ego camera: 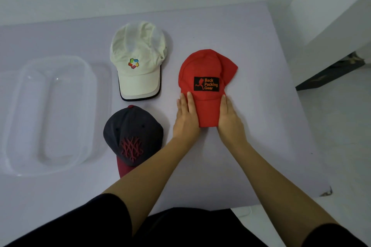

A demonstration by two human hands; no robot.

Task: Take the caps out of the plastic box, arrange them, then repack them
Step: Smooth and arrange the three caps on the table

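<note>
**Fingers (189, 99) flattening red cap (202, 70) brim**

Straight and unclenched, the left hand (185, 115) and right hand (228, 118) are pressing the brim's sides, crown pointing away. The cap is lying on the surface's (251, 156) right; the plastic box (12, 126) is sitting well left, on the left hand's side.

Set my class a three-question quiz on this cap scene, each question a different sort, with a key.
1. Short answer: which lies nearer the person, the white cap or the dark cap?
2. True or false: the box holds a cap.
3. Which cap do the left hand and right hand touch? A. white cap B. red cap C. dark cap
Key: 1 dark cap; 2 false; 3 B.
</note>
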